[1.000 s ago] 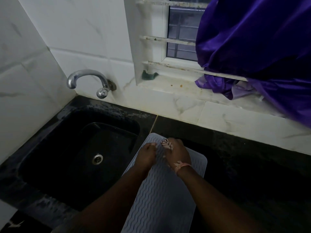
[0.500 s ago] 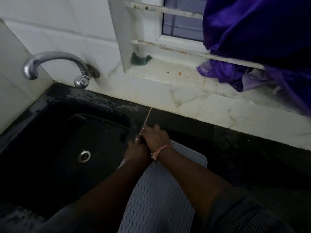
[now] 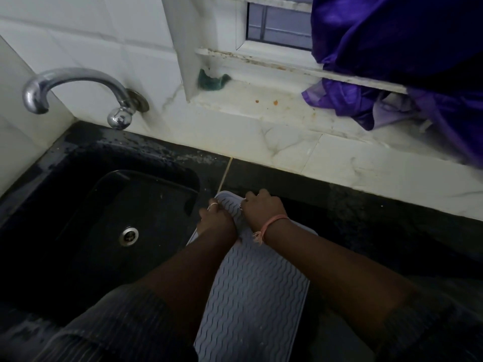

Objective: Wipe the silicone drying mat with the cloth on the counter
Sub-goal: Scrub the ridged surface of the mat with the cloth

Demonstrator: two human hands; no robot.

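The grey silicone drying mat (image 3: pixel 251 296), ribbed with wavy lines, lies on the black counter (image 3: pixel 371 231) just right of the sink. Both of my hands sit at its far end. My left hand (image 3: pixel 215 218), with a ring on one finger, curls over the mat's far left edge. My right hand (image 3: pixel 262 207), a pink thread round its wrist, is bunched into a fist pressed on the mat's far edge. The cloth is hidden under that fist; only a pale scrap shows by the fingers.
A black sink (image 3: pixel 78 163) with a steel drain fills the left, and a chrome tap (image 3: pixel 78 82) juts from the tiled wall above it. On the white window ledge lie a green scrubber (image 3: pixel 213 79) and bunched purple fabric (image 3: pixel 392 48).
Both hands slid from the mat's middle to its far end. The striped cloth that showed between the right fingers is now covered. My head moved closer and lower.
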